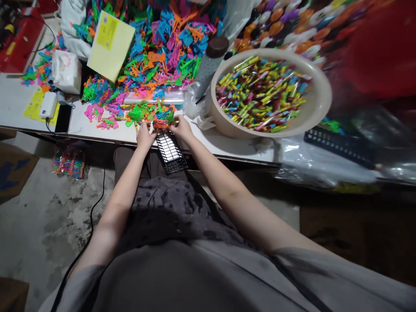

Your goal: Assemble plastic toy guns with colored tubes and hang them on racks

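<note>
A black slotted plastic rack (170, 152) juts over the table's front edge above my lap. At its far end sits a cluster of small bright plastic toys (163, 118), orange, blue and green. My left hand (146, 137) is at the rack's left side, fingers curled in against its far end. On the other side my right hand (182, 129) has thumb and fingers closed at the rack's edge, beside the toys. The exact fingertip contact is too small to see. Loose green toys (138, 113) lie just beyond my left hand.
A big beige tub (325, 93) of wrapped sticks stands to the right. Behind is a heap of coloured plastic toys (175, 39) with a yellow box (112, 45). A lidded bottle (212, 56) stands by the tub. Another black rack (338, 146) lies on plastic bags at right.
</note>
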`<state>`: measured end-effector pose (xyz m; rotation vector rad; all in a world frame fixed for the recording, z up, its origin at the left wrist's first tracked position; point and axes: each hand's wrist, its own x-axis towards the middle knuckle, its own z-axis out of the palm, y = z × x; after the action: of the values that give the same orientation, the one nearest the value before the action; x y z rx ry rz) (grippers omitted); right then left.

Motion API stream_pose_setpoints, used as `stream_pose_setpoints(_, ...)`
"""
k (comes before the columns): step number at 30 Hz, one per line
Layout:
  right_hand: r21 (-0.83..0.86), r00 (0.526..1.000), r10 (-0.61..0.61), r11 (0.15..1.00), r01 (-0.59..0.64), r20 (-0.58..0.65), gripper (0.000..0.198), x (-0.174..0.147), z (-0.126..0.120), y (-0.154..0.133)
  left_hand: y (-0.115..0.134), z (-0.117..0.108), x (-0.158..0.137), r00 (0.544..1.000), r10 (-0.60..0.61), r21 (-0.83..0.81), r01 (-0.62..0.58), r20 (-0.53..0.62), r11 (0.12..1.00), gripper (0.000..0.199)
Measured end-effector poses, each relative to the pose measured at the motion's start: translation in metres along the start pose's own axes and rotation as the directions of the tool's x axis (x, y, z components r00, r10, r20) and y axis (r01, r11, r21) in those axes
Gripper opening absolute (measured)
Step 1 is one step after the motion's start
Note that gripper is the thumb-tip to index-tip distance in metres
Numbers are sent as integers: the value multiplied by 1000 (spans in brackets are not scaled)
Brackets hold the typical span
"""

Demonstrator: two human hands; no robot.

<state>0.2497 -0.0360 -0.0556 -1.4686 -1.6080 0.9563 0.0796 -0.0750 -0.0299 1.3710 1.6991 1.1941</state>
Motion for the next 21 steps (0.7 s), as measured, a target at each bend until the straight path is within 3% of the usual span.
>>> stream_pose_setpoints(2, 79, 997, -62, 995, 59, 34, 39, 2, -2, 1, -4, -1, 2, 999, 32, 17, -33, 28, 999, 34)
stream_pose_setpoints(8, 49, 995, -97, 994, 96, 20, 19, -1, 9, 8, -8, 2, 6, 995, 72, 265, -88, 68, 960, 28)
stream_pose_setpoints(15, 98, 996, -85, 991, 87, -24, 28, -6, 7, 17, 10, -13, 20, 950, 69, 657, -262, 304, 707, 26)
stream_pose_setpoints(18, 84, 991, -95, 991, 103, -92, 35, -24, -1, 27, 13, -21, 18, 959, 63, 749, -256, 277, 611, 26)
stream_pose_setpoints(21, 18, 979, -111, 993, 115, -170, 32, -44, -10, 39, 10, -20, 13, 975, 24, 797, -195, 221, 572, 33)
